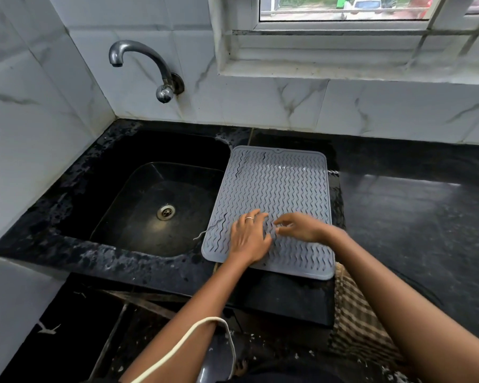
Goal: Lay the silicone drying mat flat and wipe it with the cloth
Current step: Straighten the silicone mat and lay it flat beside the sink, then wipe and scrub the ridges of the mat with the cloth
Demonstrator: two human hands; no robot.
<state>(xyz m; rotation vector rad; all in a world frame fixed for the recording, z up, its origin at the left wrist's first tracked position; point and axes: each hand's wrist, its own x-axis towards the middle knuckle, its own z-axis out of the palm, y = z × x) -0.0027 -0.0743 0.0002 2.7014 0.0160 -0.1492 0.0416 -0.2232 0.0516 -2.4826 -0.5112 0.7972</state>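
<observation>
grey silicone drying mat (274,194) is laid flat on the black counter (398,217) beside the sink (150,205), pressed by an open, empty left hand (250,239) and right hand (302,226); its sink-side edge overhangs and could be slid off when wiped.

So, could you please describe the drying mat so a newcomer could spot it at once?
Start at the black sink under the wall tap. The mat lies flat on the dark counter just right of it: the only pale grey rectangle, covered in wavy ridges.
</observation>
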